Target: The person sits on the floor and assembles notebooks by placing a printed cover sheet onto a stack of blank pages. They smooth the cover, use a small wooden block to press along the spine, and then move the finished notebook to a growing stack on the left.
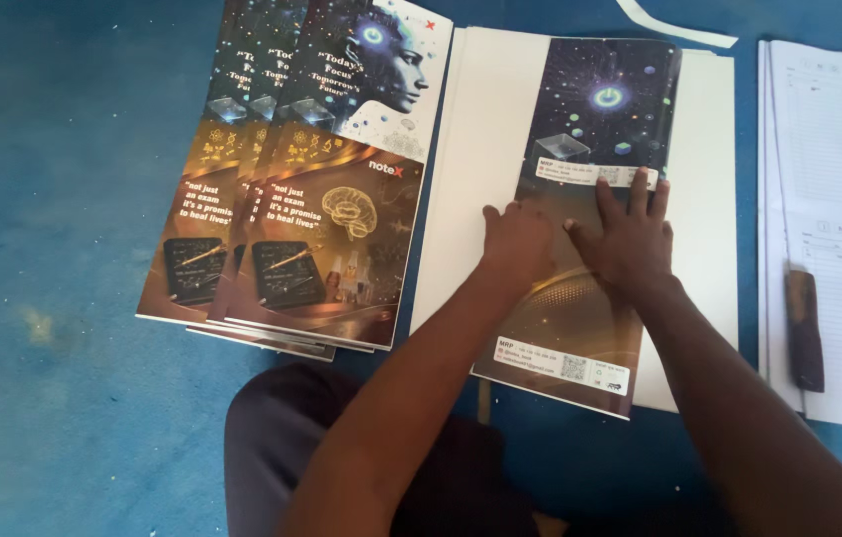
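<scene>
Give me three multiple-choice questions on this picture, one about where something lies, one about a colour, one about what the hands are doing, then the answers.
1. Where is the stack of printed covers?
A. left of the pressed cover
B. right of it
C. under the ruled sheets

2. What colour is the floor?
A. red
B. blue
C. green

3. How do the left hand and right hand sit?
A. lifted in the air
B. gripping the tool
C. flat on the dark cover

Answers: A, the stack lies to the left; B, the floor is blue throughout; C, both palms press down on the cover, while the brown-handled tool lies untouched on the ruled sheets.
</scene>
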